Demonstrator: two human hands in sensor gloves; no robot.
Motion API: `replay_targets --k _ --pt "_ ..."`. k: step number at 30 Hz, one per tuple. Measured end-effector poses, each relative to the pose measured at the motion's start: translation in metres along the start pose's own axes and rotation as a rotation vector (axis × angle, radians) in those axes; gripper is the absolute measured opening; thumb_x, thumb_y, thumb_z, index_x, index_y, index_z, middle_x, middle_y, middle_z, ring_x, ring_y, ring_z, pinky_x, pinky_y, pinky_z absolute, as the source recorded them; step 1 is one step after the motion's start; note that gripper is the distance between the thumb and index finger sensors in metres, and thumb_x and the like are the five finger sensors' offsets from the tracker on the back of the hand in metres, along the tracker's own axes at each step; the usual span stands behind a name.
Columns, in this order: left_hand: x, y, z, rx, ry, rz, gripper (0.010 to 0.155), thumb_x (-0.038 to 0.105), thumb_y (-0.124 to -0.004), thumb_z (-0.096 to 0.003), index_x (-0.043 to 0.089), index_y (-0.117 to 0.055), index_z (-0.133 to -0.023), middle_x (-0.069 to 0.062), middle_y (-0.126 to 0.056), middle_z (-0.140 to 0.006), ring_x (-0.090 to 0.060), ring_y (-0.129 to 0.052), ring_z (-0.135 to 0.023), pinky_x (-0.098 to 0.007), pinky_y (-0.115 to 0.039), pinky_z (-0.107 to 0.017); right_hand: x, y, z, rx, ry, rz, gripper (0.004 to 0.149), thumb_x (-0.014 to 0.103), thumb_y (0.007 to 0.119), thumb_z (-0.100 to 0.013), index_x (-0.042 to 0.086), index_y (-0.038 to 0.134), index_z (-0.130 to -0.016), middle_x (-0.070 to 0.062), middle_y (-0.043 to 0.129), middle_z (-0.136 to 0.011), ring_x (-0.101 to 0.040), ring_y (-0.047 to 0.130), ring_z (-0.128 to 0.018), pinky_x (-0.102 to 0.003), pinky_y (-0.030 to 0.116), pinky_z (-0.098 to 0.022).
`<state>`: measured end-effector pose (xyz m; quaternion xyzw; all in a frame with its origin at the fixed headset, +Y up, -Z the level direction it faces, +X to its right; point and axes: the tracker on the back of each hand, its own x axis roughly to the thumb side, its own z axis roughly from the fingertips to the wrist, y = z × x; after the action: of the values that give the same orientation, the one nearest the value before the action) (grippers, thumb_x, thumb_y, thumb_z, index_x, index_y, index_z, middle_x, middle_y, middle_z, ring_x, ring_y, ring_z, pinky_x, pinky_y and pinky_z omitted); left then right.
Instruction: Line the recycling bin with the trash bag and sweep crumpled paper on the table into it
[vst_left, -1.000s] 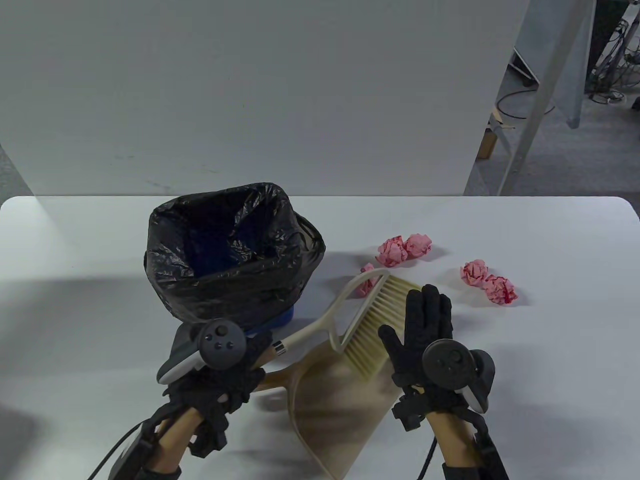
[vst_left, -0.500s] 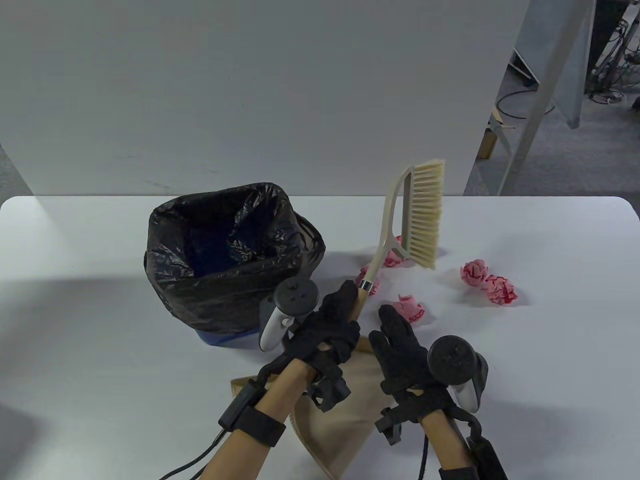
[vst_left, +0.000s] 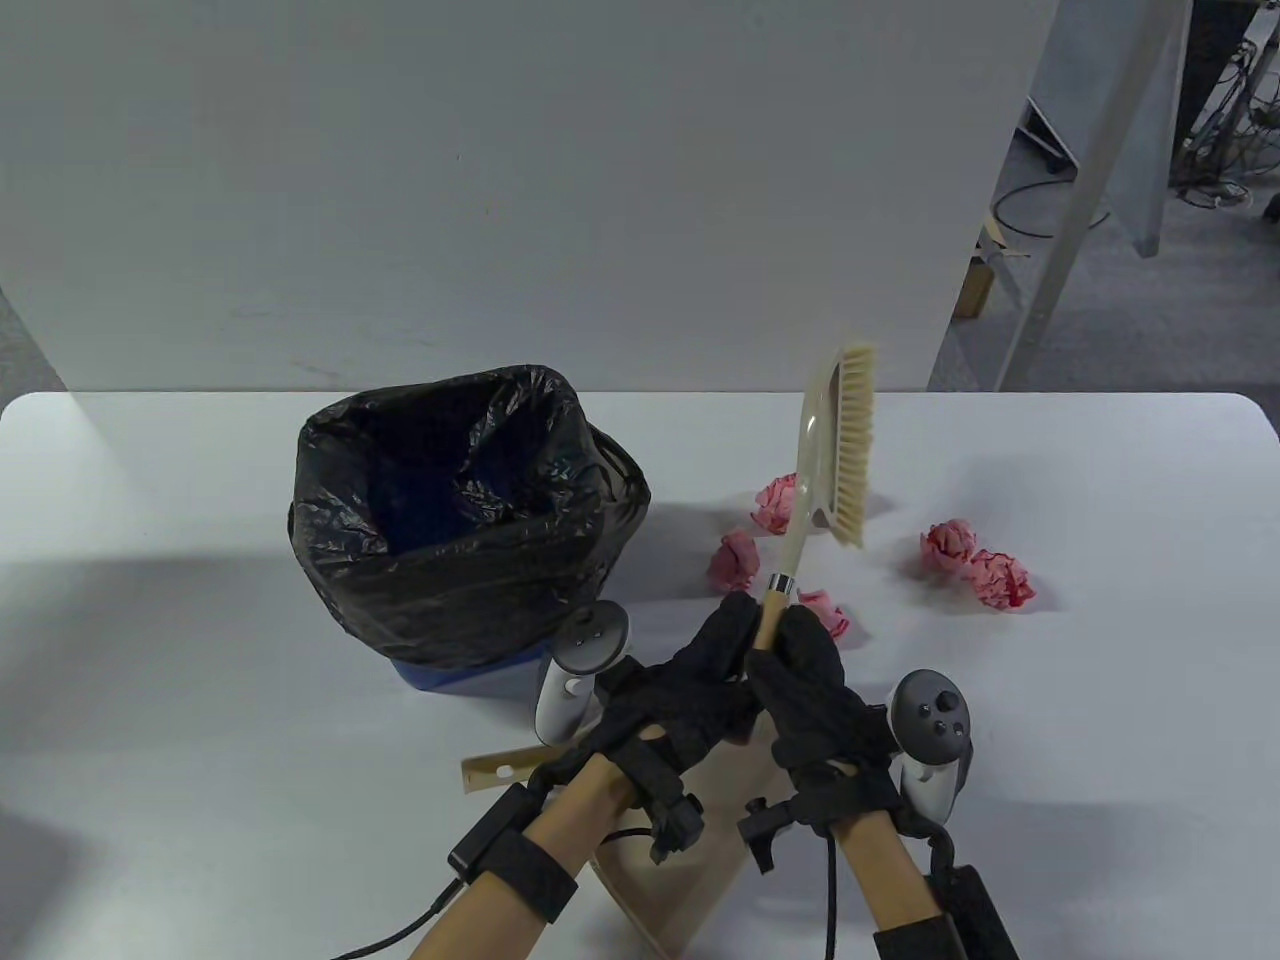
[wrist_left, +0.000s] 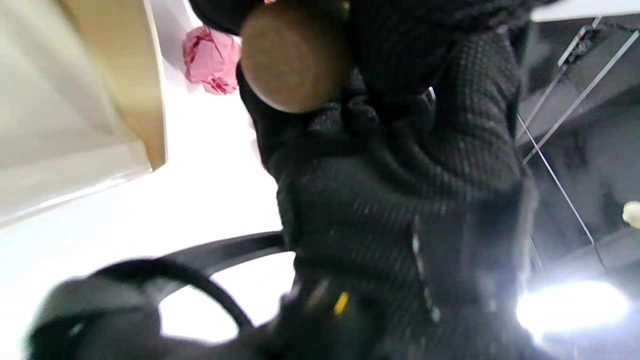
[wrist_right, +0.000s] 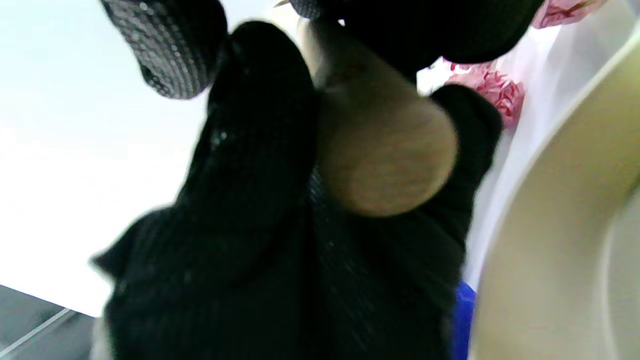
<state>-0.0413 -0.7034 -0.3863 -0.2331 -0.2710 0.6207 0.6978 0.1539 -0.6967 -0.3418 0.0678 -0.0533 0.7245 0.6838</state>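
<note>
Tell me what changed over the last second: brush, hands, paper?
The left hand lifted the brush off the dustpan and swung it upright; the right hand closed on its handle too. One paper ball moved nearer. The lined bin stayed put.

Counted: 5 crumpled pink paper balls (vst_left: 950, 545); 1 black-bagged blue bin (vst_left: 460, 520); 1 beige hand brush (vst_left: 835, 460); 1 beige dustpan (vst_left: 670, 900).

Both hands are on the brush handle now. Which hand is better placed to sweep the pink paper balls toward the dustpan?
Probably the right hand. It grips the brush handle on the side of the paper balls, most of which lie right of the dustpan. The left hand sits nearer the lined bin.
</note>
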Motion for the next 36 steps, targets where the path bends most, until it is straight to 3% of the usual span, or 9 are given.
replay_targets --k 4,9,10,15,18,22,27,30,36 --pt "0.008 -0.011 0.001 -0.057 -0.039 -0.035 0.089 0.031 -0.080 -0.0580 0.038 -0.012 -0.115 0.008 -0.011 -0.129 -0.025 -0.025 -0.120 -0.064 -0.036 -0.083 0.001 -0.006 0.000 -0.042 0.000 -0.025 0.078 0.035 0.072 -0.059 -0.006 0.025 -0.106 -0.033 0.045 -0.104 -0.046 0.065 -0.080 -0.063 0.063 -0.061" --pt "0.018 -0.013 0.003 -0.062 -0.072 -0.182 0.088 0.030 -0.081 -0.0574 0.039 -0.014 -0.115 0.008 -0.011 -0.128 -0.028 -0.021 -0.119 -0.067 -0.033 -0.080 0.003 -0.011 0.000 -0.016 -0.023 -0.012 0.075 0.024 0.073 -0.058 -0.006 0.025 -0.107 -0.031 0.049 -0.104 -0.043 0.069 -0.079 -0.061 0.068 -0.060" --pt "0.024 -0.011 0.005 -0.068 -0.083 -0.257 0.087 0.031 -0.081 -0.0575 0.039 -0.016 -0.115 0.007 -0.013 -0.128 -0.039 -0.019 -0.118 -0.070 -0.030 -0.078 0.005 -0.012 0.001 -0.010 -0.033 -0.024 0.074 0.022 0.073 -0.058 -0.007 0.025 -0.107 -0.032 0.049 -0.103 -0.043 0.070 -0.079 -0.061 0.068 -0.060" --pt "0.057 -0.001 0.030 -0.030 -0.102 -0.564 0.072 0.044 -0.069 -0.0600 0.038 -0.026 -0.118 0.007 -0.021 -0.130 -0.037 -0.011 -0.117 -0.071 -0.027 -0.077 0.021 -0.014 0.004 -0.009 -0.096 0.045 0.066 0.017 0.062 -0.058 -0.009 0.027 -0.107 -0.037 0.048 -0.103 -0.047 0.070 -0.078 -0.061 0.071 -0.057" --pt "0.067 0.012 0.053 0.033 -0.094 -0.732 0.073 0.050 -0.068 -0.0592 0.037 -0.029 -0.119 0.005 -0.020 -0.130 -0.037 -0.011 -0.118 -0.072 -0.025 -0.077 0.026 -0.012 0.007 0.010 -0.108 0.123 0.064 0.020 0.056 -0.059 -0.010 0.025 -0.107 -0.037 0.048 -0.103 -0.043 0.073 -0.075 -0.048 0.080 -0.052" --pt "0.057 0.037 0.079 0.084 0.015 -0.951 0.078 0.059 -0.065 -0.0579 0.034 -0.025 -0.120 0.002 -0.018 -0.130 -0.039 -0.011 -0.117 -0.073 -0.027 -0.077 0.025 -0.010 0.008 0.037 -0.052 0.060 0.064 0.024 0.053 -0.060 -0.010 0.026 -0.107 -0.036 0.051 -0.101 -0.037 0.079 -0.070 -0.037 0.085 -0.041" --pt "0.028 0.052 0.103 0.052 0.141 -0.981 0.080 0.062 -0.064 -0.0570 0.034 -0.023 -0.120 0.001 -0.015 -0.130 -0.039 -0.011 -0.117 -0.073 -0.026 -0.076 0.011 -0.013 0.006 0.140 0.103 -0.034 0.063 0.026 0.052 -0.061 -0.010 0.029 -0.106 -0.035 0.056 -0.099 -0.032 0.084 -0.063 -0.032 0.087 -0.034" --pt "0.017 0.053 0.107 -0.009 0.249 -1.039 0.082 0.064 -0.062 -0.0564 0.035 -0.019 -0.119 0.002 -0.012 -0.129 -0.039 -0.009 -0.117 -0.073 -0.026 -0.077 0.003 -0.010 0.005 0.198 0.188 -0.024 0.063 0.026 0.052 -0.061 -0.011 0.029 -0.106 -0.035 0.057 -0.099 -0.032 0.085 -0.061 -0.032 0.088 -0.033" --pt "0.014 0.052 0.106 -0.025 0.268 -0.999 0.081 0.063 -0.063 -0.0561 0.034 -0.021 -0.119 0.002 -0.012 -0.128 -0.038 -0.012 -0.117 -0.072 -0.028 -0.077 -0.005 -0.005 0.005 0.299 0.313 0.085 0.062 0.026 0.052 -0.062 -0.011 0.029 -0.107 -0.035 0.057 -0.099 -0.032 0.086 -0.061 -0.032 0.088 -0.033"
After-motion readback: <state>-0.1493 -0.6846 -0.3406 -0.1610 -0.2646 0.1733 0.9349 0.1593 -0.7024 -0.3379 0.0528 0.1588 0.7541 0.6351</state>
